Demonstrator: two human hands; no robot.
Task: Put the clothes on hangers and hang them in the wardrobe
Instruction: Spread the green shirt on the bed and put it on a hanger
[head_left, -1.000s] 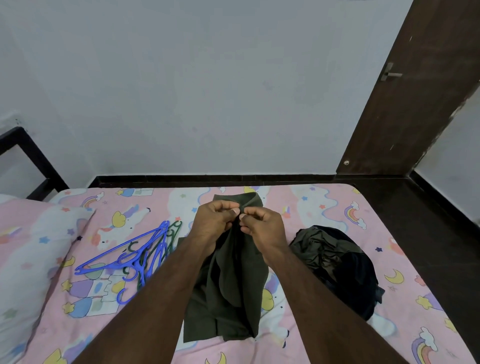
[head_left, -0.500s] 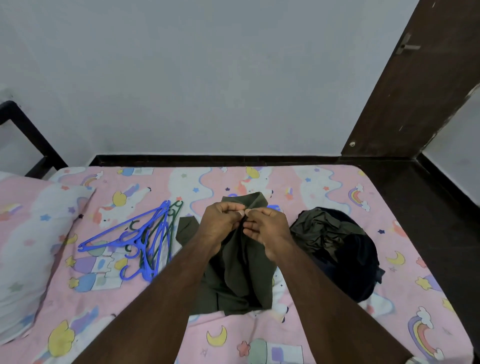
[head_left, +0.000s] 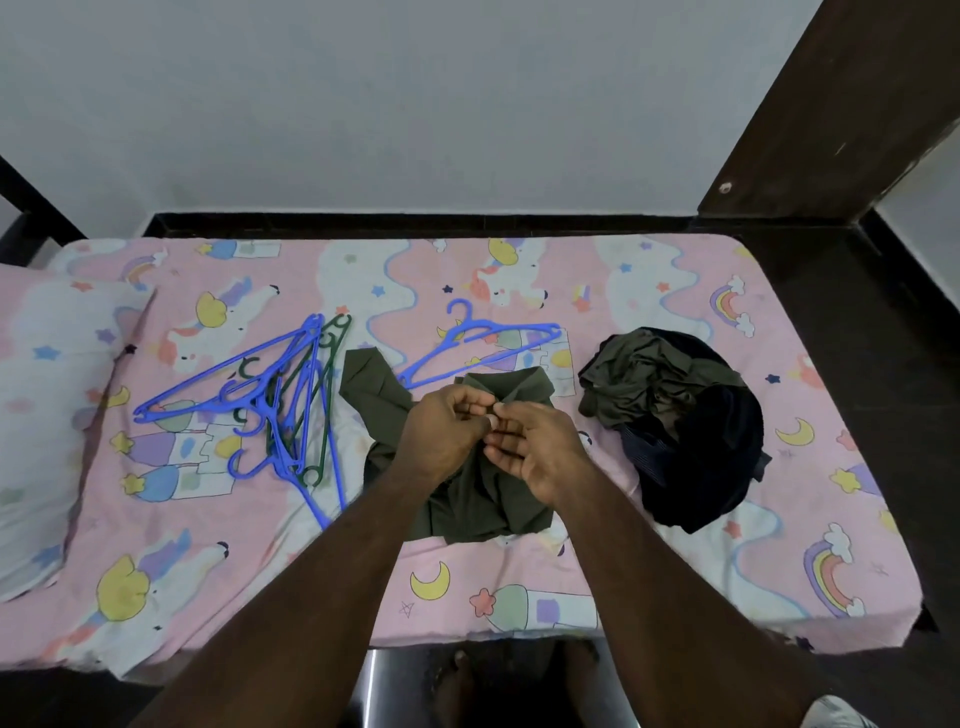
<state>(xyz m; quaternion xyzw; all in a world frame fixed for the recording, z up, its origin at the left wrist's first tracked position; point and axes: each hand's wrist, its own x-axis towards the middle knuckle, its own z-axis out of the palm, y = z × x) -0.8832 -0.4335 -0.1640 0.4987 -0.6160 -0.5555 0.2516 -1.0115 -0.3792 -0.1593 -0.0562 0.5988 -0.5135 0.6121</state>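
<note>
At nine o'clock a tangle of blue and green hangers (head_left: 270, 415) lies on the bed (head_left: 675, 582). In the middle the left hand (head_left: 447, 431) and right hand (head_left: 535, 447) pinch the olive shirt (head_left: 483, 499) together near its collar, fingertips almost touching. A single blue hanger (head_left: 478, 345) lies at twelve o'clock, just beyond the shirt. At three o'clock sits a dark pile of clothes (head_left: 680, 421). I'd worry the limp cloth slips from so small a pinch. Since half a second ago the shirt has sunk flatter, uncovering that hanger.
</note>
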